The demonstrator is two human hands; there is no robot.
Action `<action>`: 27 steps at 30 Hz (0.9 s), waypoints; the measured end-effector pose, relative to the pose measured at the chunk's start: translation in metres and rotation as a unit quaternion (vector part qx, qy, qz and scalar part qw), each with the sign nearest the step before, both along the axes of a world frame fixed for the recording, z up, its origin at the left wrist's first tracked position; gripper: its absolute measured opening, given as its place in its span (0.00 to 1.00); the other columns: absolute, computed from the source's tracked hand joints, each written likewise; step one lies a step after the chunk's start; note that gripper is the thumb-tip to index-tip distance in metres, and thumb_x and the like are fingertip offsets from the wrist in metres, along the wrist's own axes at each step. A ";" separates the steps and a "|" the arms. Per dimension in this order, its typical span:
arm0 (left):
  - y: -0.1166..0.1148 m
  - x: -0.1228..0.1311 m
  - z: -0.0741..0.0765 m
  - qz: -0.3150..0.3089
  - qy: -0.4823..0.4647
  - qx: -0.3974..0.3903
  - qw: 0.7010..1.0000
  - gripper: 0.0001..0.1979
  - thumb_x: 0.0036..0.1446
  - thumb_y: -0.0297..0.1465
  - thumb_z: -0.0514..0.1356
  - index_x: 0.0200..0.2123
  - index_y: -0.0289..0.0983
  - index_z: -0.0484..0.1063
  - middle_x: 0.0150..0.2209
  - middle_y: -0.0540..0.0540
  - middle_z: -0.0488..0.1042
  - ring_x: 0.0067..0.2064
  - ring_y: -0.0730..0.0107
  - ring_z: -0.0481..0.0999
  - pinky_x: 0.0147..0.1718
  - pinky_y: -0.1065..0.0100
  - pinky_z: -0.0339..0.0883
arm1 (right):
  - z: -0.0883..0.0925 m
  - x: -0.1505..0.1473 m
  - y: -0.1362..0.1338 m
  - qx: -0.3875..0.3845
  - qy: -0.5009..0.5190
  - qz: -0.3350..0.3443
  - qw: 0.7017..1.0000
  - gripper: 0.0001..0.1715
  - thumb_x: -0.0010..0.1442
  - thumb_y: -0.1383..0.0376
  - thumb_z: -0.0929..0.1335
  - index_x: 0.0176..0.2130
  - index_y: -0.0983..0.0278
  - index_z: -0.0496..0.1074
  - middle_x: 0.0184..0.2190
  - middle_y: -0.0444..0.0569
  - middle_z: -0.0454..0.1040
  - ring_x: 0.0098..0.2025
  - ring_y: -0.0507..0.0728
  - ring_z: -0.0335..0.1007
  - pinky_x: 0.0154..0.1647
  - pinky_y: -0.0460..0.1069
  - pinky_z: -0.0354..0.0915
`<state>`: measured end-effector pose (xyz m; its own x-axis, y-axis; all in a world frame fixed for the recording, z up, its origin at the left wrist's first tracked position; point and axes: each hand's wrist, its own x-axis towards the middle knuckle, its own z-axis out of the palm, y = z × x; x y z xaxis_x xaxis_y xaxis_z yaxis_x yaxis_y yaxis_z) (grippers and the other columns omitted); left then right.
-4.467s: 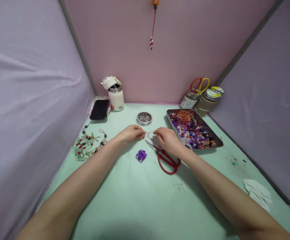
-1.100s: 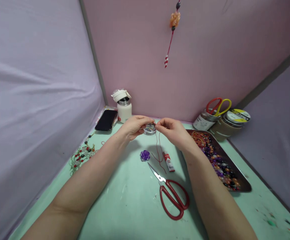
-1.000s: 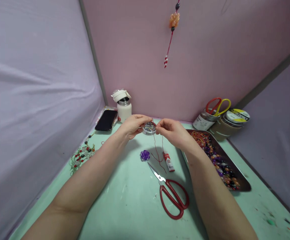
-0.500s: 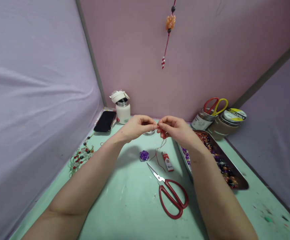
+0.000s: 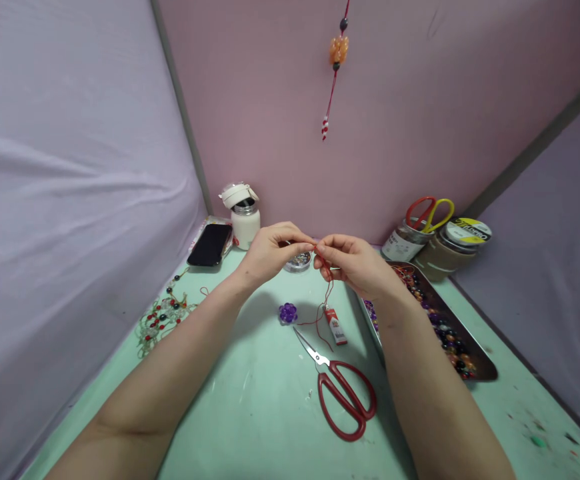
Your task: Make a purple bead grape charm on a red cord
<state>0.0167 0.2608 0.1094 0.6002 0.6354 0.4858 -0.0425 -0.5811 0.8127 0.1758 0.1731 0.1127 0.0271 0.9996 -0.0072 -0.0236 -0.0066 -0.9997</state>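
Observation:
My left hand (image 5: pixel 281 250) and my right hand (image 5: pixel 347 260) meet fingertip to fingertip above the table, both closed in a pinch on a thin red cord (image 5: pixel 329 291). From my right fingers the cord hangs down in loose strands to the tabletop. A ball of purple beads (image 5: pixel 288 313) lies below the hands, with a strand of the cord running close to it. Red-handled scissors (image 5: pixel 340 393) rest nearer to me, blades slightly apart. Beside the cord is a small red and white tube (image 5: pixel 336 327). Behind my left fingertips sits a round clear dish (image 5: pixel 299 261) of small pieces.
A tray of beads (image 5: pixel 485 368) is at right, partly behind my right forearm. Behind it stand a jar with scissors (image 5: pixel 401 245) and a lidded jar (image 5: pixel 440 257). At left are a phone (image 5: pixel 211 245), a white bottle (image 5: pixel 247 227) and beaded strands (image 5: pixel 163 319). A beaded ornament (image 5: pixel 339 50) hangs ahead.
My left hand has risen slightly and its fingers are straighter, uncovering more of the clear dish. The hanging red cord has shifted and its lower strands lie differently on the table.

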 end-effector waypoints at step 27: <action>-0.008 0.001 0.003 0.002 0.006 -0.079 0.997 0.10 0.51 0.37 0.62 0.30 0.35 0.74 0.31 0.47 0.75 0.33 0.74 0.71 0.33 0.71 0.63 | 0.004 0.000 -0.003 0.082 -0.146 -0.044 0.985 0.12 0.54 0.56 0.68 0.29 0.64 0.69 0.29 0.45 0.70 0.33 0.52 0.64 0.39 0.48 0.62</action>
<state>0.0181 0.2529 0.1123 0.6023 0.7058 0.3729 -0.0299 -0.4469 0.8941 0.1760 0.1704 0.1171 0.0912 0.9805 0.1741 0.2711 0.1438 -0.9518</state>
